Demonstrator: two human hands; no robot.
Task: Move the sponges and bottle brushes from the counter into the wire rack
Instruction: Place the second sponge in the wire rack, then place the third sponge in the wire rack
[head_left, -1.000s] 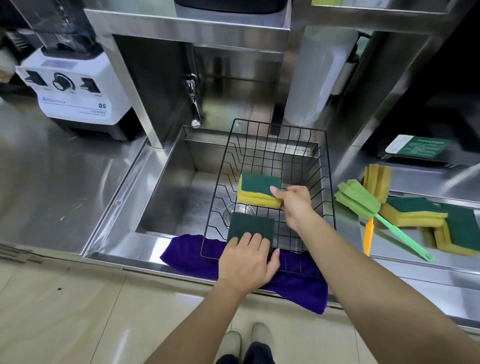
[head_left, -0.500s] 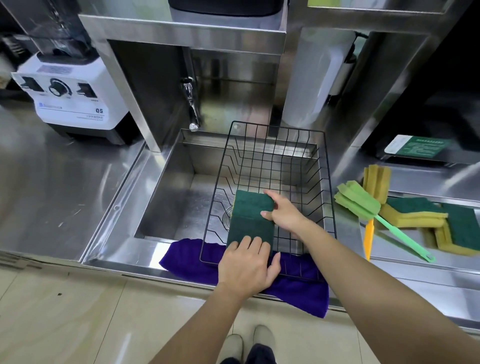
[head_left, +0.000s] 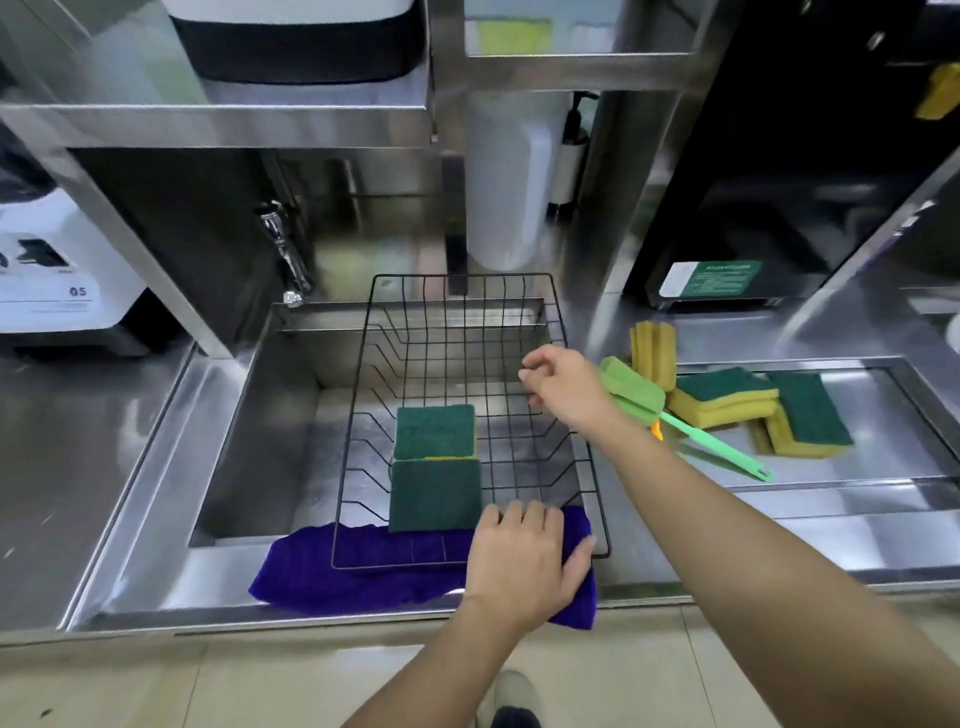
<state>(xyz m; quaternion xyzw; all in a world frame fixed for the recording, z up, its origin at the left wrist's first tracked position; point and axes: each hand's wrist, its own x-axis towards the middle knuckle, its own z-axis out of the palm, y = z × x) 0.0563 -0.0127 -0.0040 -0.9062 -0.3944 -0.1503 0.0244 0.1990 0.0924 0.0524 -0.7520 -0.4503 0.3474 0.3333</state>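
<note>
A black wire rack (head_left: 566, 332) sits over the sink. Two green-topped yellow sponges lie flat inside it, one (head_left: 435, 432) behind the other (head_left: 435, 494). My left hand (head_left: 522, 564) rests palm down on the rack's front right corner, holding nothing. My right hand (head_left: 563, 387) hovers empty over the rack's right rim, fingers loosely apart. Right of it on the counter lie a green bottle brush (head_left: 696, 431) with a foam head, an orange brush (head_left: 657, 430) mostly hidden under it, and several more sponges (head_left: 727, 395), some stacked, some standing on edge (head_left: 653, 351).
A purple cloth (head_left: 337, 569) lies under the rack's front edge. The steel sink (head_left: 270, 441) lies under the rack, with a tap (head_left: 288, 260) at its back left. A white blender base (head_left: 57, 280) stands at far left. A black appliance (head_left: 753, 249) stands behind the sponges.
My right hand laid the second sponge flat in the rack, let go and drew back to the right rim. My left hand shifted right off the near sponge. The camera moved closer.
</note>
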